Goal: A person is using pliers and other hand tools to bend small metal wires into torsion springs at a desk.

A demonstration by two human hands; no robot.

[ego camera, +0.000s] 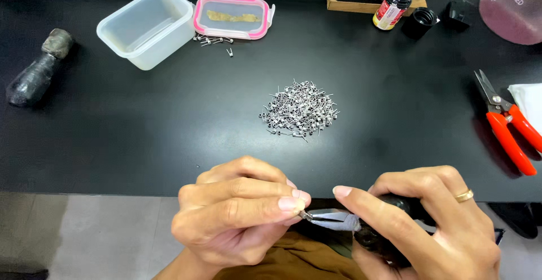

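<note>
My left hand pinches a tiny metal coil between thumb and fingertips, just below the near edge of the black table. My right hand, with a gold ring on one finger, grips black-handled pliers. The pliers' silver jaws point left and meet the coil. A pile of several small wire coils lies on the table's middle, a hand's length beyond both hands.
A clear plastic tub and its pink-rimmed lid sit at the back left, with a few loose coils beside them. Red-handled snips lie right. A dark handle lies far left. A small bottle and black cap stand behind.
</note>
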